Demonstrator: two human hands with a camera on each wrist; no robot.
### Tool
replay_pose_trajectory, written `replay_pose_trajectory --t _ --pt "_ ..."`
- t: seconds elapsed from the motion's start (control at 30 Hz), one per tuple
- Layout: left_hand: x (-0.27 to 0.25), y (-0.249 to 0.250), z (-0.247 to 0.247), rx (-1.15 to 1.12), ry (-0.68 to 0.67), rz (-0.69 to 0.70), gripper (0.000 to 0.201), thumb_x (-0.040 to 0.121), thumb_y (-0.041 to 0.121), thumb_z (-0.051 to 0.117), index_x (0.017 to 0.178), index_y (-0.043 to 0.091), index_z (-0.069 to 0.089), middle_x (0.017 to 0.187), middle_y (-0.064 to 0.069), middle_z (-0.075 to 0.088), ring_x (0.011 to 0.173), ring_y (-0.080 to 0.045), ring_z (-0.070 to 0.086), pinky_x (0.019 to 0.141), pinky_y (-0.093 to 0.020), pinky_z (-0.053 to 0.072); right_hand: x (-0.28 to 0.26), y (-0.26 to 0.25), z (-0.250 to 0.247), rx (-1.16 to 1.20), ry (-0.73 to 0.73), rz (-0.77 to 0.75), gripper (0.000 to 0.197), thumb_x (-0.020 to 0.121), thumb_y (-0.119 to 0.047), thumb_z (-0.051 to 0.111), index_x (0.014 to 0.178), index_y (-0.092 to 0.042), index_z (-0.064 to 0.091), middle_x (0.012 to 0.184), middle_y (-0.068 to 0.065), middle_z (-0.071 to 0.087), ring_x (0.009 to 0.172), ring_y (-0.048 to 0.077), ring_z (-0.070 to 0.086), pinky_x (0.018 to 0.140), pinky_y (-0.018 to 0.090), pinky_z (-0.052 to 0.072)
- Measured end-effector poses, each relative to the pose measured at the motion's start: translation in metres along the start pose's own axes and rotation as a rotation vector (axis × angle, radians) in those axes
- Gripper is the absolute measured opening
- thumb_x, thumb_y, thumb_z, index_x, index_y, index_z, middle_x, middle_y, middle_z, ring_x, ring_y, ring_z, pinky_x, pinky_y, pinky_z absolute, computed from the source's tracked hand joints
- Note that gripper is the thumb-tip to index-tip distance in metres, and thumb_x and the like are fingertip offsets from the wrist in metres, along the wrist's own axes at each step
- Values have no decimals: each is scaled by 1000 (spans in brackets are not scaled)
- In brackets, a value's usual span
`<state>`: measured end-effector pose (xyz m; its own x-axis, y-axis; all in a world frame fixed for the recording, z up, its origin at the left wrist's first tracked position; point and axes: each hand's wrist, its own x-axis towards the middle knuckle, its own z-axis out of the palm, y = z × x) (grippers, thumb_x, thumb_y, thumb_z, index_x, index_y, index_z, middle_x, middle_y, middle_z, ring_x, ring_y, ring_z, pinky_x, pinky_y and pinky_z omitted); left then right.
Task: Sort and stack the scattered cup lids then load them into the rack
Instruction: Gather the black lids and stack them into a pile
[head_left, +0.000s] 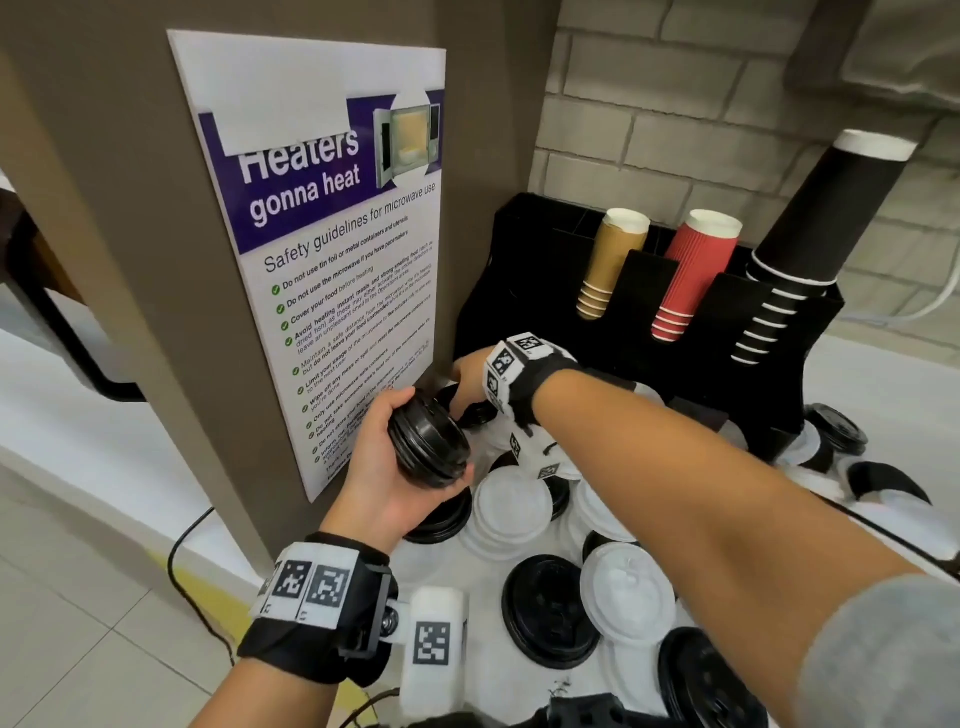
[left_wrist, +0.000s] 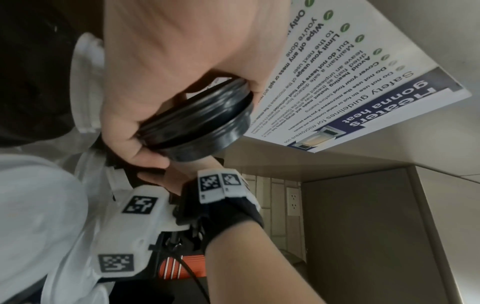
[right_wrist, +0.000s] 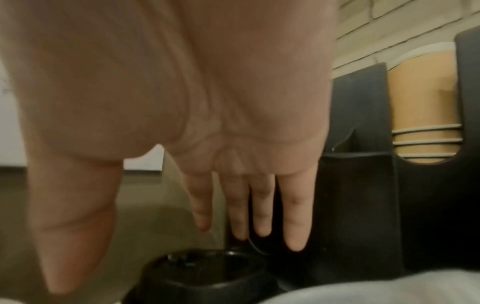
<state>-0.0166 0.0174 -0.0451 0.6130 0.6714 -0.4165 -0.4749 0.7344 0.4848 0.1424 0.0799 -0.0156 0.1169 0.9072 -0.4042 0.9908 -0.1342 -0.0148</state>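
My left hand (head_left: 431, 441) grips a short stack of black lids (head_left: 415, 457), tilted on edge above the counter; the left wrist view shows fingers and thumb curled round the stack of black lids (left_wrist: 205, 123). My right hand (head_left: 462, 387) reaches across to the left foot of the black rack (head_left: 519, 270). Seen from the right wrist, the right hand (right_wrist: 161, 261) has straight fingers (right_wrist: 296, 216) hanging just above a single black lid (right_wrist: 207, 273); I cannot tell whether they touch it. Scattered white lids (head_left: 511, 506) and black lids (head_left: 550, 608) lie on the white counter.
The rack holds brown cups (head_left: 613, 260), red cups (head_left: 696, 270) and black cups (head_left: 810, 249). A brown panel with a microwave safety poster (head_left: 332, 260) stands close on the left. More lids lie at the rack's right foot (head_left: 836, 431). A cable (head_left: 182, 551) runs over the floor.
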Motion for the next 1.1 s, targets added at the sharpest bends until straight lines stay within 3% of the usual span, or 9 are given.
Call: replay_pose_trajectory --t 0.1,0.2,0.27,0.43,0.67,0.77,0.87,1.0,1.1 --pt "-1 1 -4 8 14 1 29 60 36 69 79 15 69 83 -8 65 89 -27 56 72 -37 48 6 -1 0 -98 -86 -12 48 88 -37 66 122 -4 62 99 5 66 98 21 62 59 16 46" --pt "-3 0 -6 44 9 4 16 61 34 69 61 19 72 76 -5 66 83 -24 59 74 -38 46 11 0 5 -188 -28 6 49 83 -31 72 124 -7 60 120 7 65 109 24 61 77 24 47" --pt "-3 -1 -8 52 7 1 16 61 34 69 63 18 71 78 -6 66 83 -25 59 74 -38 45 11 1 8 -208 6 -2 51 82 -39 71 127 -17 59 124 2 63 108 23 61 84 29 49" --pt "-2 -3 -7 89 -4 -3 30 60 35 71 84 17 67 79 -7 66 79 -25 61 71 -37 47 16 2 13 -152 4 43 68 79 -68 53 120 -15 64 113 3 69 98 22 65 75 27 47" --pt "-5 -3 -10 82 -36 9 28 60 34 71 81 16 68 78 -8 67 81 -25 61 73 -38 47 19 -3 8 -125 42 45 54 93 -49 45 134 -14 52 131 13 55 109 26 54 69 24 35" --pt "-4 -3 -11 66 -33 20 25 62 34 70 80 16 67 78 -8 67 82 -26 61 72 -39 48 15 -6 -3 62 -17 20 43 92 -39 50 123 -12 59 121 14 56 112 30 53 72 29 37" --pt "-2 -5 -9 48 -45 32 25 62 35 71 79 17 65 78 -8 66 77 -26 63 69 -39 50 4 -4 -21 310 -32 -10 30 92 -35 49 95 -9 62 93 8 57 88 22 49 71 28 34" --pt "0 -7 -5 3 -62 47 31 63 37 71 85 17 65 81 -8 66 78 -27 63 70 -39 52 -32 10 -34 682 -19 13 45 89 -46 49 117 -12 57 92 4 58 69 16 57 64 23 50" --pt "1 -8 -2 10 -105 85 26 68 42 68 77 19 76 84 -6 72 77 -23 68 73 -38 51 -62 18 -28 839 -59 -101 47 84 -52 50 122 -24 57 109 12 61 82 23 63 76 35 55"
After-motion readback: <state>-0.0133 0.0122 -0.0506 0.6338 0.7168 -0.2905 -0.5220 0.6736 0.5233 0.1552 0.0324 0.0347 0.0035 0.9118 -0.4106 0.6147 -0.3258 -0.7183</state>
